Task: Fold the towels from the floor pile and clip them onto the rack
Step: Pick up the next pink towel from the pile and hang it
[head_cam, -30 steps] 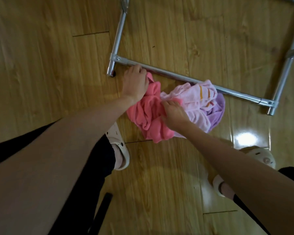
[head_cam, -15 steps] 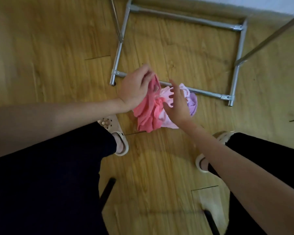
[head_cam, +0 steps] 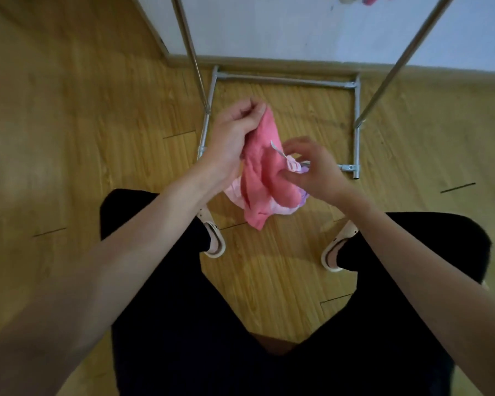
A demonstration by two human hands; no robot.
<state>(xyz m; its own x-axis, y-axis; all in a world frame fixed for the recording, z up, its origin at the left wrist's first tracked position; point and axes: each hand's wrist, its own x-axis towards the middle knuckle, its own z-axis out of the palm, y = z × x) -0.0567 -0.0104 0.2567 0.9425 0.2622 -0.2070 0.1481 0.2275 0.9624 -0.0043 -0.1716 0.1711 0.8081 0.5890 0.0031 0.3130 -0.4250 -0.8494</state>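
Note:
A coral-pink towel hangs bunched in the air above the floor. My left hand pinches its top corner. My right hand grips the towel's right side lower down, fingers curled into the cloth beside a small white tag. Under the towel a pile of pale pink and lilac towels lies on the floor, mostly hidden. The metal rack stands just beyond, its base frame on the floor and two poles rising out of view.
Wooden floor all around. My two feet in pale sandals stand either side of the pile. A white wall and skirting run behind the rack. Something pink shows at the top edge.
Both hands rose from the floor with the coral towel, lifting it off the pile. The view tilted up as I straightened, so the rack's whole base and the wall came into sight.

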